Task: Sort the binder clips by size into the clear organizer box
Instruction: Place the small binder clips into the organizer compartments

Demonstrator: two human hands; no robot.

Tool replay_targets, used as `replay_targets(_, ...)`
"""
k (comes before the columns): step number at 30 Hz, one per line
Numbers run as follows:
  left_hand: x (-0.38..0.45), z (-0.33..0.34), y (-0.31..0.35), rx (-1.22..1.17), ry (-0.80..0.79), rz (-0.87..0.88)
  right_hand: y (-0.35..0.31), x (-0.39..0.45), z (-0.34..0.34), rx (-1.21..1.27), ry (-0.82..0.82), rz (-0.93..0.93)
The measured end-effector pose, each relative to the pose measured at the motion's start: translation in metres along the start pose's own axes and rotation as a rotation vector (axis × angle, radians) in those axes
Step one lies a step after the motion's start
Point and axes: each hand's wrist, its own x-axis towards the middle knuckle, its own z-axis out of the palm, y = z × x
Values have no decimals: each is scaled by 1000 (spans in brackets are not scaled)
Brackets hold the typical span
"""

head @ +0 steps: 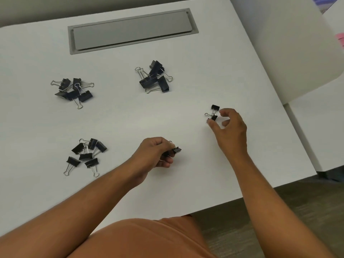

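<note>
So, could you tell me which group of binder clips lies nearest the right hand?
The pair of small clips at the right hand's fingertips; the three heaps lie farther left.

Bare surface (121,120) btwn my hands & three clip piles (74,91) (154,77) (86,155); two small clips (213,113) just beside my right fingers.

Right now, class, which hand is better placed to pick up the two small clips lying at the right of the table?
The right hand: its open fingers hover right beside the two small clips. The left hand already holds a binder clip and is farther away.
</note>
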Motion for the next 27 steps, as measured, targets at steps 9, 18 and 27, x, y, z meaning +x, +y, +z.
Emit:
replay_targets(9, -21, -24, -4, -37, 36, 23, -6, 3, 3, 39, 29, 21)
replay_targets(18, -60, -68, -21, -188, 136, 64, -55, -73, 25, 582, -29, 383)
replay_targets(27, -121, -152, -48, -240, 274, 182, -168, -175, 113, 644, -650, 384)
